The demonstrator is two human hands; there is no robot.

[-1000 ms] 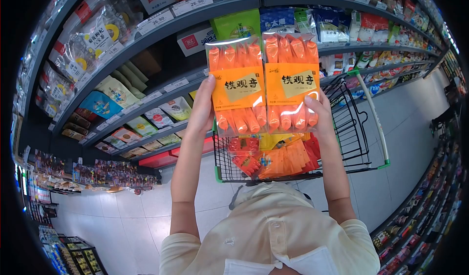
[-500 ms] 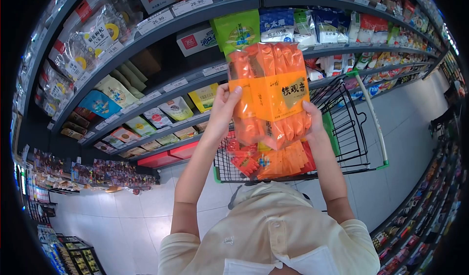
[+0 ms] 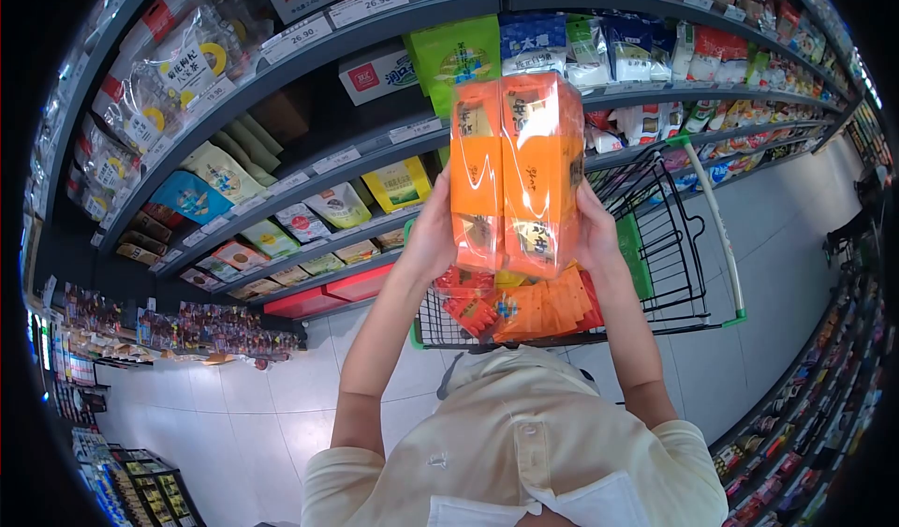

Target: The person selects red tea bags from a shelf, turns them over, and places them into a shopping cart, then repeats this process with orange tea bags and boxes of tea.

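Between my two hands is a clear-wrapped orange tea pack (image 3: pixel 506 176), held up in front of the shelf. It looks like two blocks of sachets side by side, each with an orange paper band. My left hand (image 3: pixel 434 232) grips its left side, the fingers mostly hidden behind it. Against its right side my right hand (image 3: pixel 596 229) is closed, fingertips partly out of sight. Below the tea pack, orange packets (image 3: pixel 538 310) and red packets (image 3: pixel 468 311) lie in the shopping cart (image 3: pixel 670 316).
Shelving (image 3: pixel 375 143) with bagged goods and price tags curves across the front and left. A green pouch (image 3: pixel 456 54) stands just behind the tea pack. The cart's pale handle (image 3: pixel 716 218) extends to the right. More stocked shelves (image 3: pixel 815 405) line the lower right, beyond the tiled floor (image 3: pixel 253 400).
The tea pack has been turned in my hands, from its broad front label to its narrower side with two blocks showing. Both hands have shifted along its sides.
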